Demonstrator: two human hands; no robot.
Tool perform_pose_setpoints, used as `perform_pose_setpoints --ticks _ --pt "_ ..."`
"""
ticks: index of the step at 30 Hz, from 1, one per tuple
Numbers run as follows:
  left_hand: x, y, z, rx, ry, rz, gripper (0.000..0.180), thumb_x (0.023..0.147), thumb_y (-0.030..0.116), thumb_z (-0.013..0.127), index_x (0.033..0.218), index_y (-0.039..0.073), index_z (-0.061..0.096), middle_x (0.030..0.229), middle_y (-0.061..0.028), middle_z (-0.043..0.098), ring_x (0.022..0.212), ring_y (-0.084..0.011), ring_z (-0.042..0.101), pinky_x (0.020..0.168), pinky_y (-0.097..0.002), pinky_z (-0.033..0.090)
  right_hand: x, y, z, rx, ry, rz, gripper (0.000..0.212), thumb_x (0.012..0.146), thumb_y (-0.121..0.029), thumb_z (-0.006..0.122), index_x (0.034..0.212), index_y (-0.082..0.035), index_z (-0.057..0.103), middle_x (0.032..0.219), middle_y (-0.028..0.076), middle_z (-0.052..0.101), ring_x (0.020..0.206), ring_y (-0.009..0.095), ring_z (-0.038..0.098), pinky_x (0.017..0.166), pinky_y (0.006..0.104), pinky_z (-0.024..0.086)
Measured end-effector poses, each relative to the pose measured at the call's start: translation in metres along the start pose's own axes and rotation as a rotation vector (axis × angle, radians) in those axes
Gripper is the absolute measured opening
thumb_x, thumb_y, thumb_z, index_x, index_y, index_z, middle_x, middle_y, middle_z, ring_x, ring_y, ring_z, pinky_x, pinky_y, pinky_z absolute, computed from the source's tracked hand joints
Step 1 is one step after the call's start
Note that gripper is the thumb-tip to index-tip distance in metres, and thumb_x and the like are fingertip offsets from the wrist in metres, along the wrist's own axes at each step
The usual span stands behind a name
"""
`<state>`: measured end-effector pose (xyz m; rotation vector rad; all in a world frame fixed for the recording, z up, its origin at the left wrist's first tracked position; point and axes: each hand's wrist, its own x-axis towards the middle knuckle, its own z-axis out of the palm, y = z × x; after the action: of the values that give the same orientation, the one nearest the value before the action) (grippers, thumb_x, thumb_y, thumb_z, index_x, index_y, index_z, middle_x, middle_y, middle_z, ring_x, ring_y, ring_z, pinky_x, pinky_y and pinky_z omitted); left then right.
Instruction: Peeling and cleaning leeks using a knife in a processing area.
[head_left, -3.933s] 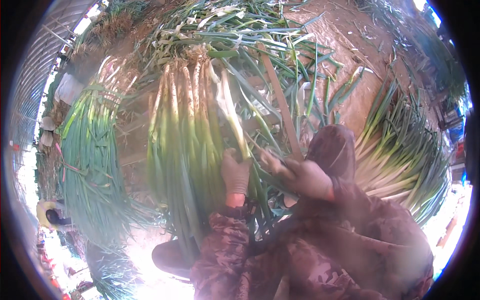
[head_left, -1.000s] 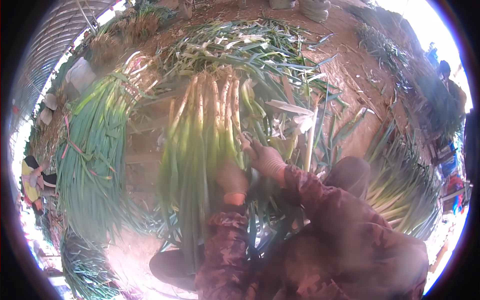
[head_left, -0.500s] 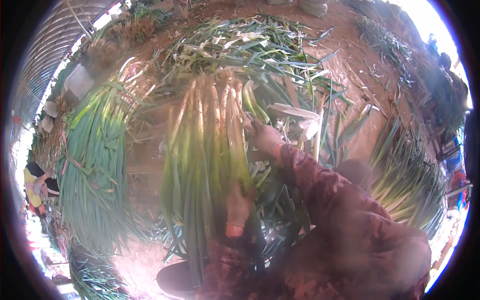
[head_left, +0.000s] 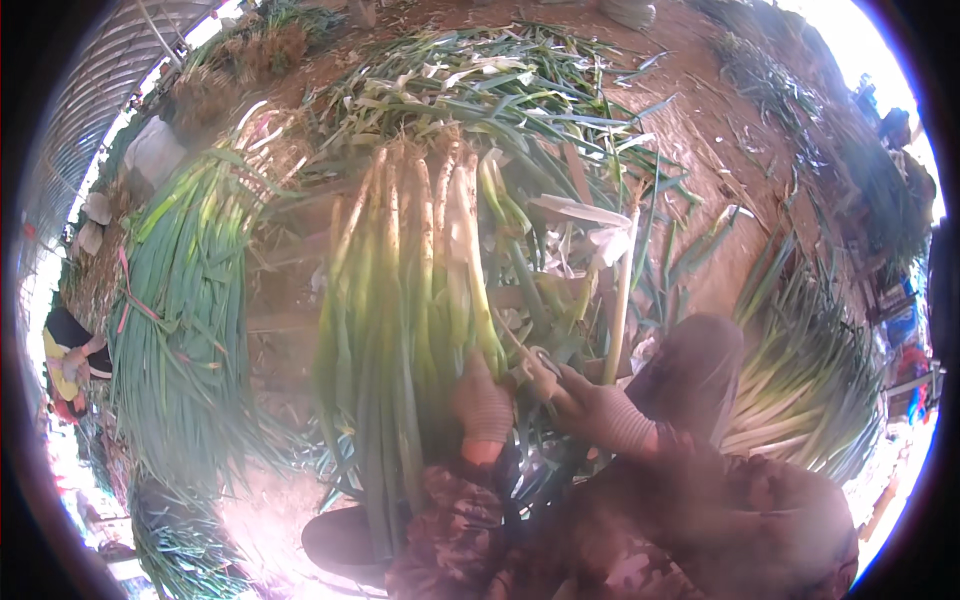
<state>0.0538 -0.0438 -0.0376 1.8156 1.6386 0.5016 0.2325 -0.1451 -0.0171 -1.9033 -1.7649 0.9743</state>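
Note:
A row of long green onions point(head_left: 425, 250) lies before me, roots and white shanks at the far end, green leaves trailing toward me. My left hand point(head_left: 484, 405), in a ribbed knit glove, is closed around the nearest green onion at the right of the row, where its shank turns green. Just to the right, my gloved right hand point(head_left: 605, 412) is closed with its fingers pinched on a thin pale strip of leaf point(head_left: 518, 345), partly hidden by the fingers. That onion's white shank point(head_left: 467, 215) looks smooth and clean, while several others show brownish skin.
A tied bundle of green onions point(head_left: 185, 300) lies at left. Stripped leaves point(head_left: 490, 95) are heaped beyond the row. More onions point(head_left: 810, 380) lie at right, past my knee point(head_left: 690, 370). Another person point(head_left: 72, 365) sits at far left.
My right hand has come down and to the right, from beside the white shank to beside my left hand, with the leaf strip. My left hand stays on the onion.

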Motion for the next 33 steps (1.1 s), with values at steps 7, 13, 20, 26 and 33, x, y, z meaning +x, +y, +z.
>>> perform_pose_setpoints --ticks 7,13,20,26,33 --pt "-0.012 0.007 0.006 -0.103 0.034 0.027 0.062 0.076 0.042 0.079 0.117 0.001 0.056 0.097 -0.0222 0.069 0.09 -0.0377 0.069 0.078 -0.0433 0.053 0.004 -0.028 -0.03 0.127 -0.003 0.113 0.072 0.087 -0.035 0.066 0.145 -0.003 0.037 0.095 0.026 0.067 0.088 0.042 0.068 0.075 0.0472 0.054" --pt "-0.003 -0.023 0.015 -0.568 -0.138 -0.042 0.057 0.088 0.048 0.07 0.117 0.001 0.058 0.1 -0.0144 0.066 0.089 -0.0253 0.064 0.077 -0.0385 0.049 -0.036 -0.011 -0.009 0.006 -0.057 -0.037 0.074 0.085 -0.032 0.067 0.146 -0.004 0.036 0.094 0.027 0.066 0.08 0.044 0.066 0.072 0.0498 0.054" --pt "-0.019 -0.023 0.002 -0.851 -0.165 -0.074 0.036 0.098 0.024 0.058 0.122 -0.003 0.058 0.106 -0.0059 0.063 0.093 -0.0115 0.057 0.081 -0.0285 0.047 -0.058 -0.043 -0.032 0.151 -0.222 0.187 0.061 0.088 -0.028 0.065 0.139 -0.003 0.044 0.096 0.033 0.063 0.081 0.045 0.066 0.073 0.0473 0.054" --pt "-0.022 -0.031 0.01 -1.026 -0.34 -0.136 0.03 0.095 0.014 0.058 0.12 -0.002 0.06 0.106 -0.0044 0.063 0.094 -0.0115 0.057 0.08 -0.0267 0.048 -0.096 -0.024 -0.03 -0.181 -0.118 -0.341 0.065 0.084 -0.028 0.07 0.139 -0.008 0.044 0.128 0.028 0.051 0.071 0.039 0.067 0.066 0.0415 0.058" --pt "-0.019 -0.039 0.016 -0.666 -0.211 -0.119 0.033 0.086 0.007 0.07 0.116 -0.004 0.061 0.1 -0.0099 0.068 0.089 -0.0157 0.063 0.081 -0.0324 0.051 -0.105 -0.066 -0.05 0.206 -0.26 0.266 0.074 0.083 -0.029 0.072 0.144 -0.005 0.039 0.104 0.029 0.063 0.083 0.042 0.067 0.071 0.0457 0.055"
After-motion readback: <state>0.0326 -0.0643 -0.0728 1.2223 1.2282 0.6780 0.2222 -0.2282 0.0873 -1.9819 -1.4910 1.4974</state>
